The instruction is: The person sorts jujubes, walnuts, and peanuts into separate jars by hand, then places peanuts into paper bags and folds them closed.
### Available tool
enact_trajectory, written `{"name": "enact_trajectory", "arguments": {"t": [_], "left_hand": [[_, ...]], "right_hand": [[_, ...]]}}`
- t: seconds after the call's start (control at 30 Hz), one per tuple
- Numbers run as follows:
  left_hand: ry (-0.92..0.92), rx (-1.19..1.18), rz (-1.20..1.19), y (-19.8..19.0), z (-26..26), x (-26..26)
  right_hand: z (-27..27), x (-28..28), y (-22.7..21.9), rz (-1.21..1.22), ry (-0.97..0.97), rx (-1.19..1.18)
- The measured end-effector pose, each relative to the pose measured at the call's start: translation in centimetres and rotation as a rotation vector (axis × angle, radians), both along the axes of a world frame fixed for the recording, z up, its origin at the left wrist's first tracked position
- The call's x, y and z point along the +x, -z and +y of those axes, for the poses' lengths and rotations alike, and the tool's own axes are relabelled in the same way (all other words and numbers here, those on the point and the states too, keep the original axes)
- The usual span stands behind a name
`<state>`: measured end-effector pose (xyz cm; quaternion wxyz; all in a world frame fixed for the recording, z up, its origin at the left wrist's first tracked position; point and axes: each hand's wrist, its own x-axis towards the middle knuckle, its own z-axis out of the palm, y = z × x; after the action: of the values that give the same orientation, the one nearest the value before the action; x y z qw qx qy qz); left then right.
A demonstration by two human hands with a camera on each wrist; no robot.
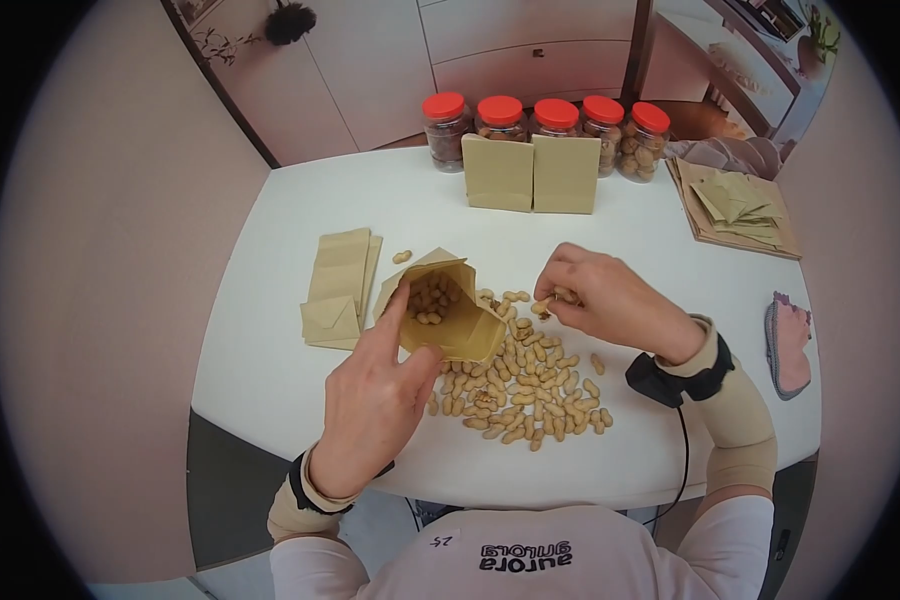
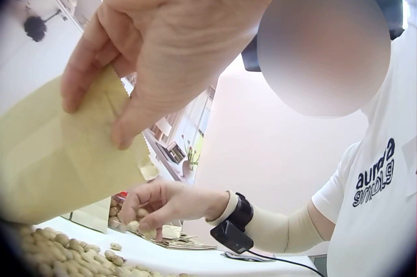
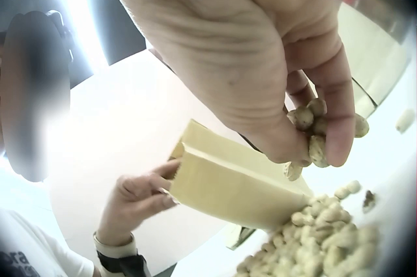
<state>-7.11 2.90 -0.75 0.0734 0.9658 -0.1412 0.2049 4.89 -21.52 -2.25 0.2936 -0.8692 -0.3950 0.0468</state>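
My left hand (image 1: 375, 415) grips a brown paper bag (image 1: 470, 335) by its rim, thumb on one side and fingers on the other. The bag is tilted with its mouth toward me, and peanuts lie deep inside it. To its right, my right hand (image 1: 610, 300) pinches several peanuts (image 3: 317, 150) between thumb and fingers, above the table. A spread pile of loose peanuts (image 1: 540, 385) covers the white table below and between both hands. In the left wrist view the bag (image 2: 58, 153) hides part of the pile.
Flat folded paper bags (image 1: 340, 275) lie at the left. Two filled-out bags (image 1: 498, 175) stand at the back before several red-lidded jars (image 1: 448, 130). More flat bags (image 1: 735, 210) are stacked back right, and a pink-and-grey cloth item (image 1: 790, 345) lies at the right edge.
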Motion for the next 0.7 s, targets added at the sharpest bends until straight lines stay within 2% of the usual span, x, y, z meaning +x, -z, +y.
{"name": "enact_trajectory", "arguments": {"t": [0.13, 0.2, 0.33, 0.4, 0.53, 0.63, 0.7], "left_hand": [[0.006, 0.0, 0.013, 0.0, -0.1, 0.0], [0.029, 0.0, -0.005, 0.1, 0.0, 0.1], [0.048, -0.006, -0.024, 0.3, 0.1, 0.2], [0.046, 0.001, -0.02, 0.4, 0.1, 0.1], [0.042, -0.007, -0.016, 0.0, -0.1, 0.0], [0.005, 0.004, -0.009, 0.0, -0.1, -0.1], [0.0, -0.002, 0.005, -0.1, 0.0, -0.1]], "right_hand": [[1.5, -1.6, -4.7, -0.114, -0.052, 0.133], [3.1, -2.5, -6.5, -0.163, -0.15, 0.195], [6.6, -1.9, -5.4, -0.259, -0.224, 0.261], [7.6, -1.5, -4.9, -0.276, -0.231, 0.208], [7.1, -1.6, -5.7, -0.207, -0.272, 0.194], [5.4, -1.0, -5.4, -0.26, -0.259, 0.306], [3.7, -0.4, -5.0, -0.235, -0.143, 0.307]]}}
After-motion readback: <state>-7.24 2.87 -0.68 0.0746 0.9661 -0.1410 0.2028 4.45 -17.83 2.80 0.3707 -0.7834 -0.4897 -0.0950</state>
